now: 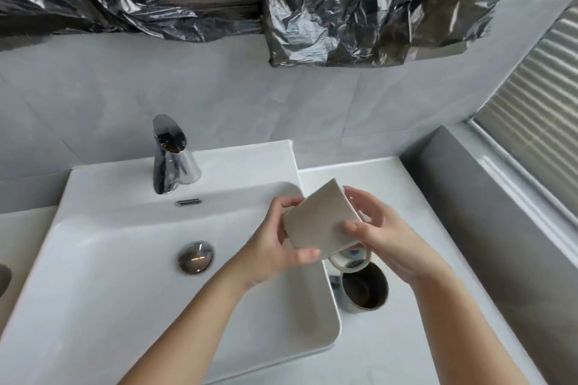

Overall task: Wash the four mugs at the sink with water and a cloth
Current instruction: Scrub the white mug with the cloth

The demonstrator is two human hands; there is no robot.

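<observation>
Left hand: clamped on the near-left end of a folded, pale grey-beige square cloth, thumb on top, fingers beneath.
Right hand: pinching the cloth's right edge, thumb on top; fingers curled around what looks like a clear glass mug behind and under it.
Hands: close together, joined by the cloth, above the sink's right rim.
Glass mug: mostly hidden by the cloth; only a round rim or base shows at the lower right, so its pointing cannot be told.
Cloth axis: running from near-left up to far-right, tilted.
Steel mug: shiny cylindrical metal cup, upright on the white countertop, mouth up, long axis vertical, just beside the sink and directly below the right hand; nearer the right hand than the left.
Other mugs: none visible.
White rectangular ceramic sink: left of both hands, chrome drain plug in the basin.
Chrome tap: far left of the hands, no water seen running.
Step, as judged: wiping the held mug; steel mug likely awaiting a downward reach.
</observation>
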